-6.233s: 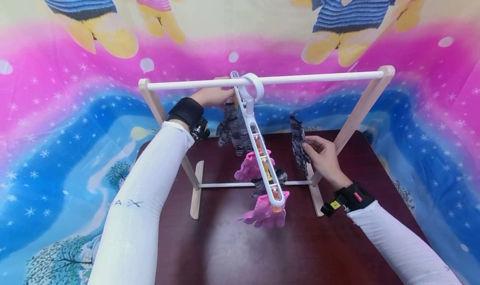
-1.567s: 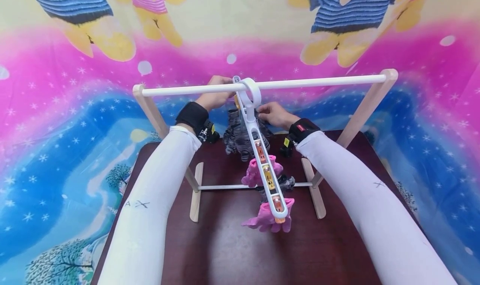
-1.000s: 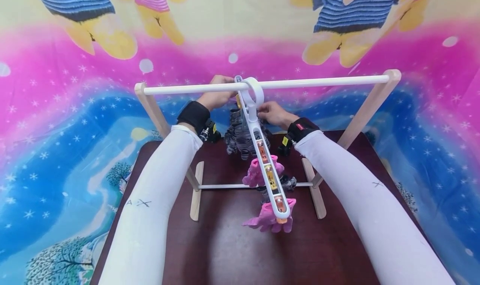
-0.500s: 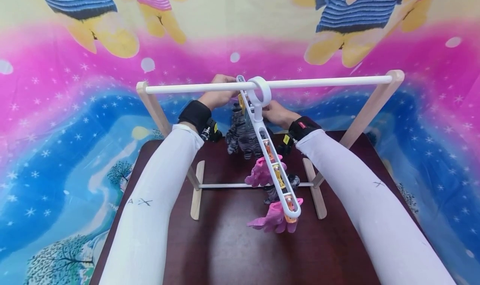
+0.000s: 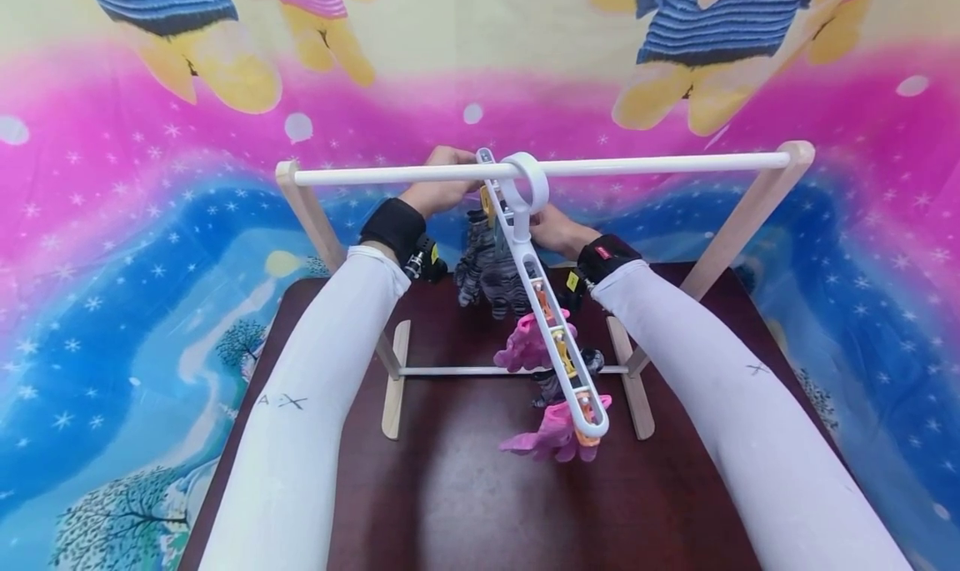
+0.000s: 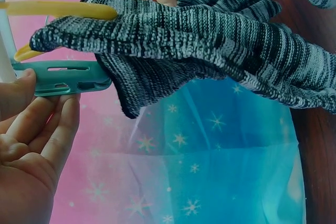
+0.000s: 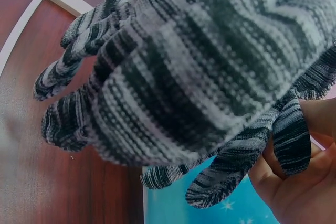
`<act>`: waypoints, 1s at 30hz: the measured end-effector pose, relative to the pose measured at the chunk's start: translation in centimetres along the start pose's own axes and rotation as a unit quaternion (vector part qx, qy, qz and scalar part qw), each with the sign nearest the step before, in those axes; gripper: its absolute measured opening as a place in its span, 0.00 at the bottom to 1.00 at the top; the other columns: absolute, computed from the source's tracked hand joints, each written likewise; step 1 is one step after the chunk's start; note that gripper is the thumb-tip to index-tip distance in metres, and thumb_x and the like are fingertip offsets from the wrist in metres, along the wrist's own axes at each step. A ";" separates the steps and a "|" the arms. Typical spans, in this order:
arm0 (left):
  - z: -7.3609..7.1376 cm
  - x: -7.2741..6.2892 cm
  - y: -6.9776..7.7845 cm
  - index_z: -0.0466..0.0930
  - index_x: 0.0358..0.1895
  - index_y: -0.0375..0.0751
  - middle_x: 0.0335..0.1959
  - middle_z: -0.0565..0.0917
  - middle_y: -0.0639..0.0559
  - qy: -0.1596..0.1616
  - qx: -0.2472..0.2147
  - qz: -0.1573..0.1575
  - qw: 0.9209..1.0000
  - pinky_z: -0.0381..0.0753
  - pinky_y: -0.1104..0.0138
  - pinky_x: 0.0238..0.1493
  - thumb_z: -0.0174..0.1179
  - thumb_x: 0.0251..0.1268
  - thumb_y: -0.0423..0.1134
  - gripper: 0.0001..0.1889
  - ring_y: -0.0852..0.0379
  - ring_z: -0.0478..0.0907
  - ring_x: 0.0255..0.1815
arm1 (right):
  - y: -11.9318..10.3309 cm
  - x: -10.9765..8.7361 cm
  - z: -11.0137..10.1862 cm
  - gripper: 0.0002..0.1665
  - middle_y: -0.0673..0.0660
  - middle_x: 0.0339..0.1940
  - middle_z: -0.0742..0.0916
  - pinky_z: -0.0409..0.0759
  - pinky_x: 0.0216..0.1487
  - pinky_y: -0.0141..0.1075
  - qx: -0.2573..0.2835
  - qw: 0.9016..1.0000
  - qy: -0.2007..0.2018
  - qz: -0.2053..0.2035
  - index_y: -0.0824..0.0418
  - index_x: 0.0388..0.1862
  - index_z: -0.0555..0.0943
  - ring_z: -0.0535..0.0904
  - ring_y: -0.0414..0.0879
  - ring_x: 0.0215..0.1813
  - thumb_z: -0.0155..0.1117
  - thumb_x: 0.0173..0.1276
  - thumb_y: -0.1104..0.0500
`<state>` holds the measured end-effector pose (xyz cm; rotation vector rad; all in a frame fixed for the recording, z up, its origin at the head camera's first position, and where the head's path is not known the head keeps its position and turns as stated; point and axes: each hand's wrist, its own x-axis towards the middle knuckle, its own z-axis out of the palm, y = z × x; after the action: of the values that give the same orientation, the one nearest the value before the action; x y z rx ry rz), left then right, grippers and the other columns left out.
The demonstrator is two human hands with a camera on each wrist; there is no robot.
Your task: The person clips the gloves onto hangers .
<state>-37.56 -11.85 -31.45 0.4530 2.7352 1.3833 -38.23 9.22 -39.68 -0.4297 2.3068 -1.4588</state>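
In the head view, my left hand (image 5: pixel 444 189) is at the far end of a white clip hanger (image 5: pixel 517 237). The left wrist view shows it pinching a green clip (image 6: pixel 65 77) between thumb and fingers, by the cuff of a grey-and-black striped knit glove (image 6: pixel 139 80). A yellow clip (image 6: pixel 79 9) grips the cuff of another striped glove (image 6: pixel 210 40). Across from it, my right hand (image 5: pixel 557 229) is partly hidden behind the hanger. In the right wrist view, its fingers hold a striped glove (image 7: pixel 252 140) behind a nearer one.
The hanger hooks over the white rail (image 5: pixel 652 166) of a wooden-legged rack (image 5: pixel 720 229) on a dark red table (image 5: pixel 480 504). Pink gloves (image 5: pixel 551 433) and a striped one (image 5: pixel 551 386) hang from orange and yellow clips at the near end. A patterned cloth (image 5: pixel 150 304) surrounds the table.
My right hand has brought a striped glove from the right over to the hanger's far end. Over the last second, the hanger's near end has swung right. My left hand stays at the far end.
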 end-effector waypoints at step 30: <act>0.3 0.2 0.6 0.77 0.65 0.32 0.58 0.84 0.35 -0.010 -0.044 -0.017 0.999 0.85 0.56 0.55 0.58 0.74 0.32 0.19 0.46 0.85 0.48 | 0.8 -0.4 0.4 0.12 0.60 0.44 0.81 0.75 0.57 0.40 0.021 0.999 0.034 0.003 0.75 0.53 0.75 0.76 0.49 0.49 0.54 0.74 0.70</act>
<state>-37.53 -11.27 -31.15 0.4126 2.6408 1.4742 -37.71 9.37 -40.50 -0.3668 2.3223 -1.5400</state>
